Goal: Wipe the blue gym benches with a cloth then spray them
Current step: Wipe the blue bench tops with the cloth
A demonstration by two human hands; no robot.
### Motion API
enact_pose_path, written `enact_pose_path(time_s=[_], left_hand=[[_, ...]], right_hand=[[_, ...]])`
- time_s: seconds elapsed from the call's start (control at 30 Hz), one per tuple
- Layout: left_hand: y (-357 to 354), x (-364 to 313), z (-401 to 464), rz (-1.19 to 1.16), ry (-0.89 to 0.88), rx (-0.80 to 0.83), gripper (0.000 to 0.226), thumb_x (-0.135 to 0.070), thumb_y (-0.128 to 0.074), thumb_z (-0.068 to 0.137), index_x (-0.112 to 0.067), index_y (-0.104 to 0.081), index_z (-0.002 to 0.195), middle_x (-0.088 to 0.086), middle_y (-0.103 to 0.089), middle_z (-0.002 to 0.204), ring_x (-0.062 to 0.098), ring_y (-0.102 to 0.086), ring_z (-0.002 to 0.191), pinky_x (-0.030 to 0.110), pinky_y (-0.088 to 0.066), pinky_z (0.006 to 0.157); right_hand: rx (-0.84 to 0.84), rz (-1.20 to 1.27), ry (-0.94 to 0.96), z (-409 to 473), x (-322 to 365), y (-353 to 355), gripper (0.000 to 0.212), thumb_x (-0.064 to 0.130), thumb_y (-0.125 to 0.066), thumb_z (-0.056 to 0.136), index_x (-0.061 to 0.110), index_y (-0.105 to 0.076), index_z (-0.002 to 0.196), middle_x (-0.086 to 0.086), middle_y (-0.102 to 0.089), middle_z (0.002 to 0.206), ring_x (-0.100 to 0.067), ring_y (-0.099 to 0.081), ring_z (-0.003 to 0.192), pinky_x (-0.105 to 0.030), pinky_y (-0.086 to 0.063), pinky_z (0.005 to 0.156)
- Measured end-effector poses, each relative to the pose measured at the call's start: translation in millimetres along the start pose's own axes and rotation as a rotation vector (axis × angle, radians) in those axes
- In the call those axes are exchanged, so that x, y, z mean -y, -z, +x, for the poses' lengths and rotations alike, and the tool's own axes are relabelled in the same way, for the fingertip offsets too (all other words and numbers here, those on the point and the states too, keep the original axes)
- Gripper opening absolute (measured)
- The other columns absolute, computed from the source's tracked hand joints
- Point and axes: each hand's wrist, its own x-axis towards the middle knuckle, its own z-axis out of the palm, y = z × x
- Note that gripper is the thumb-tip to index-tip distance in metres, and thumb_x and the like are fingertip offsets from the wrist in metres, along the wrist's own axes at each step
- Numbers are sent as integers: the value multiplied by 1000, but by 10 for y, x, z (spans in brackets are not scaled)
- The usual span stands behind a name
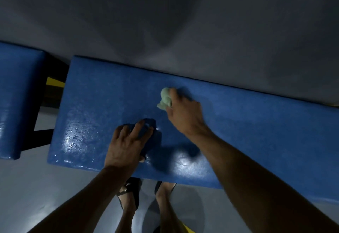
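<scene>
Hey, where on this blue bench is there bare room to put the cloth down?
On the main bench, the right stretch beyond the right hand gripping the pale green cloth is bare. So is the left end, between the left hand and the gap before the second bench. The middle is crowded by both hands.

Grey floor point(183, 21); black sandals point(131, 187) on feet; yellow-black frame part point(54, 83) between blue pads
</scene>
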Motion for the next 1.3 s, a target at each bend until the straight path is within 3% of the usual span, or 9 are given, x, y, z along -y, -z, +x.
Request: enact_pose_path(time_s=[0.07, 0.2, 0.3, 0.4, 0.57, 0.67, 1.03, 1.17, 1.3], left_hand=[[0, 11, -5, -9, -3, -1, 112, -43, -95, 31, -28, -54, 133, 6, -48, 140, 32, -52, 97, 47, -43, 91], [-6, 27, -2, -20, -7, 9, 111, -44, -95, 33, -29, -53, 135, 6, -46, 143, 33, -53, 99, 48, -43, 94], [2, 33, -10, -18, 3, -2, 110, -45, -95, 32, -29, -56, 134, 7, -48, 140, 33, -55, 98, 48, -44, 94], [-4, 22, -13, -23, 0, 5, 110, -46, -95, 32, -30, -55, 134, 6, -47, 141, 32, -53, 99, 48, -44, 95], [12, 21, -19, -4, 1, 17, 111, -50, -93, 35, -32, -52, 137, 5, -44, 143, 33, -53, 101, 49, -44, 96], [23, 19, -19, -2, 5, 26, 112, -51, -92, 36, -33, -51, 138, 4, -44, 143, 32, -53, 102, 48, -44, 96], [-70, 161, 22, -53, -77, 3, 111, -55, -90, 33, -33, -53, 135, 6, -47, 139, 33, -54, 102, 50, -45, 93], [-122, 232, 39, -46, -129, -42, 106, -56, -88, 37, -33, -52, 134, 5, -47, 139, 32, -53, 105, 50, -40, 98], [-106, 408, 29, -74, -249, -216, 82, -45, -80, 58, -31, -53, 134, 3, -51, 138, 28, -51, 107, 46, -32, 101]], right_hand=[[-88, -126, -3, 2, -424, 34, 31, 33, -55, 88, 14, -56, 113, -15, -69, 88, -37, -67, 74, -40, -52, 65], [5, -64, -614, -136, -1428, 324, 60, 44, -60, 89, 9, -45, 136, -26, -64, 106, -46, -62, 95, -47, -48, 83], [-4, -28, -835, -107, -1513, 404, 50, 42, -56, 90, 9, -45, 126, -25, -62, 112, -44, -58, 106, -47, -46, 89], [-23, 63, -791, 78, -933, 262, 56, 50, -56, 89, 12, -46, 129, -21, -64, 112, -41, -60, 106, -43, -46, 86], [101, 49, -218, 356, 131, 57, 42, 34, -56, 89, 14, -45, 124, -11, -67, 108, -34, -64, 97, -38, -46, 73], [118, -2, -98, 336, 46, 109, 42, 31, -55, 87, 17, -44, 125, -9, -66, 109, -34, -64, 96, -38, -46, 69], [124, -54, -901, -278, -1907, 579, 52, 41, -52, 92, 8, -40, 130, -30, -58, 119, -48, -55, 111, -49, -44, 91], [70, -11, -958, -62, -1478, 460, 51, 41, -51, 93, 8, -39, 131, -29, -58, 119, -46, -54, 112, -46, -43, 91], [18, 7, -736, 311, -238, 51, 65, 55, -48, 93, 11, -37, 139, -19, -64, 109, -40, -62, 101, -41, -46, 81]])
